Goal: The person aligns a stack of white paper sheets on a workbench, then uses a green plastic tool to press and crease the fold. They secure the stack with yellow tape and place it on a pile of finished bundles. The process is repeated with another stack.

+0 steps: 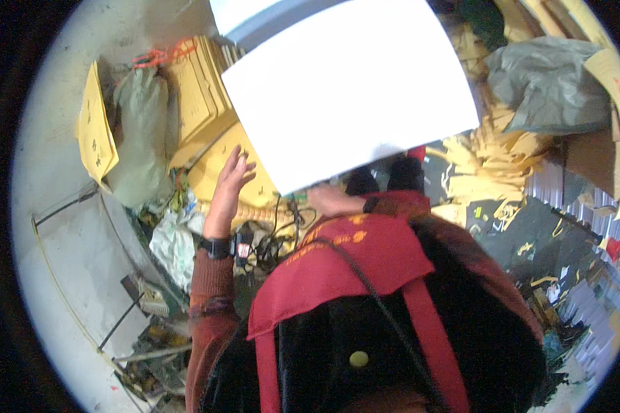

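Note:
A large white sheet point(351, 98), so bright that its surface shows no detail, spans the upper middle of the view. My left hand point(232, 178) is raised beside its lower left edge, fingers apart and nothing held. Behind that hand lies yellow card point(232, 155) with small dark marks. Close to the sheet's lower edge is my right hand point(333, 200), blurred. Its fingers are partly hidden, so I cannot tell whether it grips anything. Dark cables point(284, 232) lie tangled between my hands, near a black device point(243, 248) with a label.
Yellow card stacks point(199, 88) and a greenish sack point(142, 134) stand at the left. At the right are a grey plastic bag point(547, 82), a heap of yellow strips point(485, 170) and a scrap-strewn dark floor point(522, 248). A metal frame point(62, 289) runs along the lower left.

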Motion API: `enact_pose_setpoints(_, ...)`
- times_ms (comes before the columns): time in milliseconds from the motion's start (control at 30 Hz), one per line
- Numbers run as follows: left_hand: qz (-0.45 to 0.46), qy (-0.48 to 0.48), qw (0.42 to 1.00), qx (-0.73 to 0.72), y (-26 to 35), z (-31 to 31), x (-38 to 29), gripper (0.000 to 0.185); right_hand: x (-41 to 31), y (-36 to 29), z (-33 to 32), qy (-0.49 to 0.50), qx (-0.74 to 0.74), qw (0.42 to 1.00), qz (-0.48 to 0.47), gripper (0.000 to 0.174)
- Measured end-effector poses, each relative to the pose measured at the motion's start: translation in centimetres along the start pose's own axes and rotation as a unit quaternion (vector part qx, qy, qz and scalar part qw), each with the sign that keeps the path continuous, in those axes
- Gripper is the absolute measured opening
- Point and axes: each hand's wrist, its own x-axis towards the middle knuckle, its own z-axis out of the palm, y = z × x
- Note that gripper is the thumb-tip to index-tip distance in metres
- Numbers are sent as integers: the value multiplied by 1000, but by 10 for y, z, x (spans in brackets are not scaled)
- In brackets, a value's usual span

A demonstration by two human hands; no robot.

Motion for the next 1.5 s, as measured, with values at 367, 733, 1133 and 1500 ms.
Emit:
enact_pose_setpoints(367,57,-70,965,-247,-2,32,64,73,-345,65,-136,313,562,766,16,29)
enact_pose_setpoints(733,48,-105,934,-338,27,60,90,74,-231,124,-227,497,339,787,135,49)
enact_pose_setpoints(1133,-40,-172,941,-289,59,37,98,63,-230,102,-169,530,226,788,219,45)
enact_pose_setpoints(1500,246,43,841,479,124,-26,107,75,-166,77,-285,532,488,685,99,28)
